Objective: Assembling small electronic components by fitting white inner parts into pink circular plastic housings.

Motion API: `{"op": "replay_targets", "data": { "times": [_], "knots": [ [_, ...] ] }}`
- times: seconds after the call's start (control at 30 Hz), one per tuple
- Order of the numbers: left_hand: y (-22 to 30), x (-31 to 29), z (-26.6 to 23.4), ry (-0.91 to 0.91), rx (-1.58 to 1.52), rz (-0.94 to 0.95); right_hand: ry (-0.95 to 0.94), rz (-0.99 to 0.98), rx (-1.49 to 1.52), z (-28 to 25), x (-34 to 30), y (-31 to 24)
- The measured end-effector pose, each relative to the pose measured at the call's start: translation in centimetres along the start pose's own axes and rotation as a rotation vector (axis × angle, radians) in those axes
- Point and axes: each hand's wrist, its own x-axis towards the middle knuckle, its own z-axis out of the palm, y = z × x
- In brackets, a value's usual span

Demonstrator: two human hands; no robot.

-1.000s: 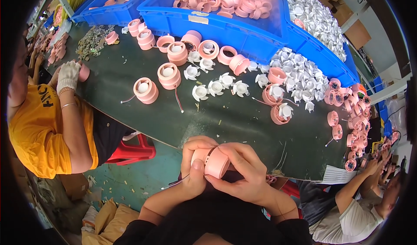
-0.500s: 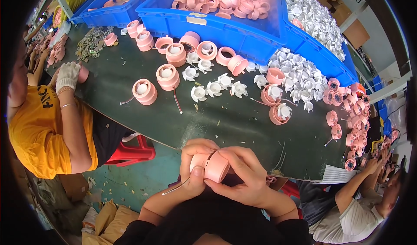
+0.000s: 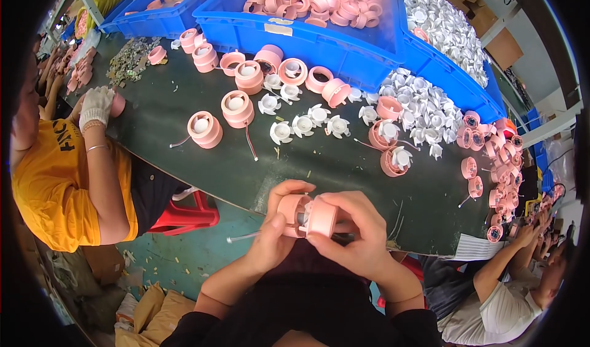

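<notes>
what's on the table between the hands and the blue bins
In the head view, between the hands and blue bins lie pink housings and white fan blades on the dark table.

Bins (image 3: pixel 319 43) behind parts-strewn table (image 3: pixel 319 162).

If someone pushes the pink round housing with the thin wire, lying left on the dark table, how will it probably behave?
The pink round housing rests on a flat face, so it would probably slide rather than roll. It looks like hollow plastic, so likely light. Its thin wire lies curved and loose, so it seems floppy and would probably trail behind.
</notes>
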Motion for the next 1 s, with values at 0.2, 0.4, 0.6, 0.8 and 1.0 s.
{"op": "replay_targets", "data": {
  "times": [0.2,0.4,0.6,0.8,1.0],
  "knots": [
    [0.6,0.2,0.0,-0.023,-0.176,-0.129,-0.099,0.292,0.324,-0.2,0.5,1.3],
    [0.5,0.0,-0.2,-0.039,0.08,-0.117,-0.201,0.427,0.501,-1.5,1.5,0.5],
    [-0.4,0.1,0.3,0.017,0.222,0.005,-0.178,0.242,0.282,-1.1,1.6,0.8],
    [-0.5,0.3,0.8,0.036,0.13,0.026,-0.127,0.169,0.209,-0.6,1.6,0.8],
    [-0.5,0.3,1.0,0.067,0.077,0.016,-0.102,0.144,0.191,-0.4,1.7,0.9]
  ]
}}
